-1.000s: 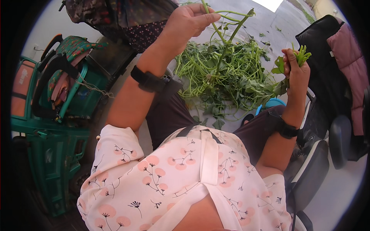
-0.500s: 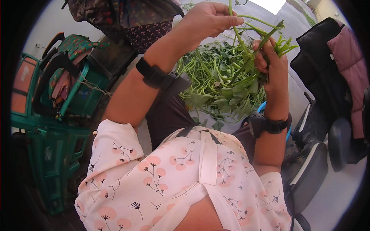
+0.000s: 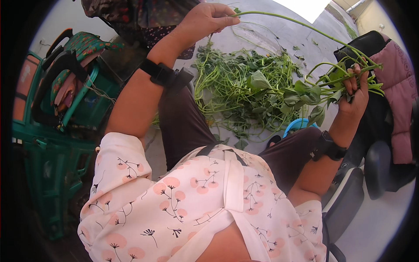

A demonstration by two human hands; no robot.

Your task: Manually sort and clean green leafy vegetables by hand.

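Observation:
Between my two hands a long green stem [image 3: 301,25] stretches in an arc. My left hand [image 3: 203,21], at the upper left, pinches one end of it between thumb and fingers. At the right, my right hand [image 3: 355,89] is closed round a bunch of leafy green stems [image 3: 321,89], whose leaves hang down toward the left. The long stem runs into that bunch. On the floor beyond my knees lies a large tangled heap of leafy green vines [image 3: 248,83].
A blue basin rim [image 3: 299,125] shows beside my right knee. Green plastic frames with a patterned cloth [image 3: 87,46] stand at the left. Black and pink padded jackets [image 3: 395,65] hang at the right, by a scooter-like seat [image 3: 349,187]. Loose leaf bits lie on the grey floor [image 3: 270,39].
My hands have moved apart, the left to the left and the right to the right with its bunch. The long stem is now drawn out between them.

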